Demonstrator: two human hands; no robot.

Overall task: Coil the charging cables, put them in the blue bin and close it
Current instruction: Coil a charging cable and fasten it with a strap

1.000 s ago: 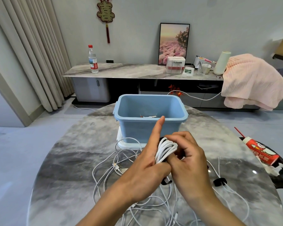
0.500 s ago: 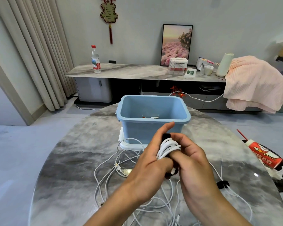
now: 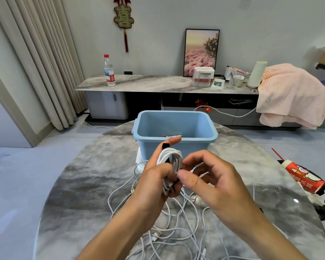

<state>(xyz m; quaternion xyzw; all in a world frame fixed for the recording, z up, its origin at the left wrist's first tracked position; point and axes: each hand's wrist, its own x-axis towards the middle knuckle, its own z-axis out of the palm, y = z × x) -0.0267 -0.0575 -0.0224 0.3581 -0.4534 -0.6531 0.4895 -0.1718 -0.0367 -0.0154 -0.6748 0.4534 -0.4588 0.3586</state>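
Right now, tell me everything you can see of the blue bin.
The bin is pale blue, plastic by its look, rectangular with rounded corners and a flared rim. It stands upright and open, no lid on it, at the far side of the marble table, on what looks like a white base. Inside, only a small bit of white cable with a red tip shows. Neither hand touches it; the left hand holds a white coil in front of it.

A round grey marbled table (image 3: 86, 184) is carrying the open blue bin (image 3: 174, 147) at its far side. Loose white charging cables (image 3: 176, 222) are lying tangled across the near part, and a red carton (image 3: 304, 177) is lying on its side at the right edge.
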